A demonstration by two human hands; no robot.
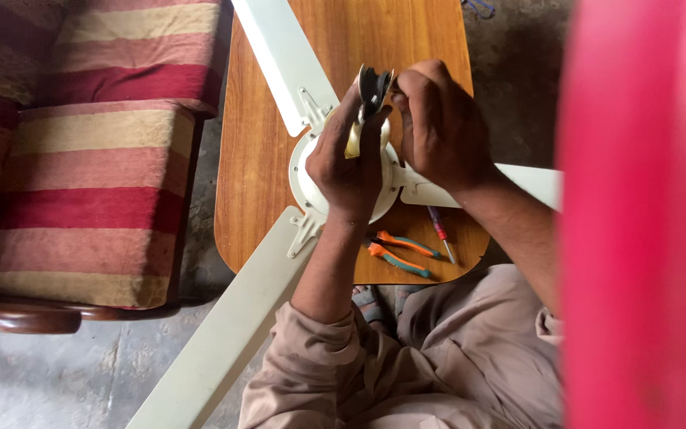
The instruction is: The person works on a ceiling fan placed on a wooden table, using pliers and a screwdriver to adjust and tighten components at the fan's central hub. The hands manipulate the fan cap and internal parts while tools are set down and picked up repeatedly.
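A cream ceiling fan lies on a small wooden table, its three blades reaching past the table's edges. My left hand grips the fan's upright cream stem above the motor housing. My right hand is closed at the black fitting on top of the stem, fingers pinching it. Both hands sit directly over the middle of the fan.
Pliers with orange and teal handles and a red-handled screwdriver lie at the table's near edge. A striped red and beige sofa stands to the left. A blurred red object fills the right side. Grey concrete floor below.
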